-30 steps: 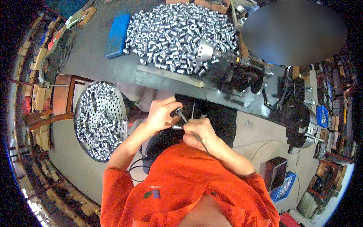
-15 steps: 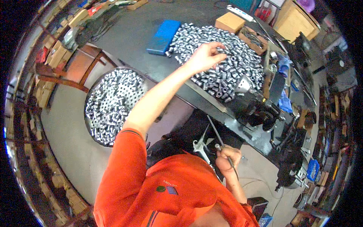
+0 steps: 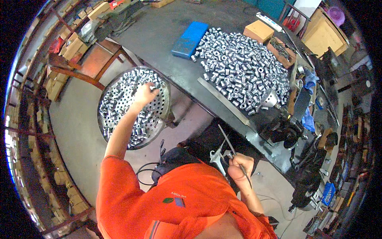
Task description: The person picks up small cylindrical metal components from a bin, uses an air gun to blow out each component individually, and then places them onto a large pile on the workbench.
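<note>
Extends left hand (image 3: 146,95), grip unclear, over bushings (image 3: 137,135) on perforated tray (image 3: 159,113), ten o'clock; clasps rod (image 3: 227,139) in right hand (image 3: 241,167); has workbench (image 3: 159,46) at one, shelving (image 3: 59,177) at nine.

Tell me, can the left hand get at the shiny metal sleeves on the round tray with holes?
Probably yes: the left hand is right over the perforated round tray, loose metal sleeves lie around it, and nothing seems to block the ones nearby.

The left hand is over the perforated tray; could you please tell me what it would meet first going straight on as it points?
The left hand would probably meet the small metal parts just ahead on the tray, though its height above them is unclear.
</note>
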### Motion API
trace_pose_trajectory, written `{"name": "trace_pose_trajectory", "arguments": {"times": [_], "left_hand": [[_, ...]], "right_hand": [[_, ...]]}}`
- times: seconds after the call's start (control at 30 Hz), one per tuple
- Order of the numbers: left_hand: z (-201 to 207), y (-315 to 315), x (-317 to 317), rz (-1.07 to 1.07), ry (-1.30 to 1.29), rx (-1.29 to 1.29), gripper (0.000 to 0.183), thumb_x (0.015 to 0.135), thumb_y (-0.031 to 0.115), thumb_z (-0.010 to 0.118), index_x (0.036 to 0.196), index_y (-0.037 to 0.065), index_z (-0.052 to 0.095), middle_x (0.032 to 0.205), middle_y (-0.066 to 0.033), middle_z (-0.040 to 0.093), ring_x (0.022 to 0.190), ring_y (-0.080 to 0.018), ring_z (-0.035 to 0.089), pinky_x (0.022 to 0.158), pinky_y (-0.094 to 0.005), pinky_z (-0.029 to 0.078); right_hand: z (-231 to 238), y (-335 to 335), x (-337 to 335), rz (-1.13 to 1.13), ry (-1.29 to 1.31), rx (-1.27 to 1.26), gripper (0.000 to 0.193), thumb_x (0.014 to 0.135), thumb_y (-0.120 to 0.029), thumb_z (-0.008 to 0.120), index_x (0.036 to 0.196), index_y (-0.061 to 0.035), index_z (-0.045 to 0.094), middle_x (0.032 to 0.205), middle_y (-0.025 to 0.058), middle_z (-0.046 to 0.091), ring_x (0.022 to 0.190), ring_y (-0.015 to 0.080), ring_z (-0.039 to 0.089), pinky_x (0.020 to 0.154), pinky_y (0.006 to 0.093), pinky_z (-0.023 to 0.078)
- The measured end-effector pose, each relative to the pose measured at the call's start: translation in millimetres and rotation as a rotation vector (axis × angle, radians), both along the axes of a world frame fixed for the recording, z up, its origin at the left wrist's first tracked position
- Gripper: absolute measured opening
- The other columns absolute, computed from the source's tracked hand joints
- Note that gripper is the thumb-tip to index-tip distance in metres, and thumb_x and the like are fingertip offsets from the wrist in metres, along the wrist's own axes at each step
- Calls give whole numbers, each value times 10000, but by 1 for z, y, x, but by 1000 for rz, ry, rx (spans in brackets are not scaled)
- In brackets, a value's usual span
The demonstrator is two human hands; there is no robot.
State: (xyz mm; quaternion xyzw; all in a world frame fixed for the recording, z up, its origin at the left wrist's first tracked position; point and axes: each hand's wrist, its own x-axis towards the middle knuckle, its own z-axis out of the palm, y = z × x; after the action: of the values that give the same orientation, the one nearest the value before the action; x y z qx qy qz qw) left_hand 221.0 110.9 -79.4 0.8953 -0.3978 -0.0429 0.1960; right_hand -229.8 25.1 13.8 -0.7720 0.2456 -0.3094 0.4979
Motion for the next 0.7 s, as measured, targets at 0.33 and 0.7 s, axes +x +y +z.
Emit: {"name": "trace_pose_trajectory", "arguments": {"times": [0.33, 0.7], "left_hand": [[29, -2, -23, -39, 210, -72, 269, 736, 144, 653, 939, -5, 558, 661, -151, 633, 641, -276, 636, 630, -366, 502], [96, -20, -220, -324, 2016, -491, 265, 866, 208, 536, 942, -44, 556, 670, -136, 597, 519, -240, 588, 587, -336, 511]], "right_hand": [[-6, 4, -13, -8, 47, -1, 248, 598, -58, 587, 556, -49, 343, 522, 60, 343, 454, 190, 356, 435, 318, 254], [20, -10, 15, 181, 56, -36, 288, 623, -93, 643, 586, -42, 362, 542, 120, 379, 484, 317, 423, 453, 395, 310]]}}
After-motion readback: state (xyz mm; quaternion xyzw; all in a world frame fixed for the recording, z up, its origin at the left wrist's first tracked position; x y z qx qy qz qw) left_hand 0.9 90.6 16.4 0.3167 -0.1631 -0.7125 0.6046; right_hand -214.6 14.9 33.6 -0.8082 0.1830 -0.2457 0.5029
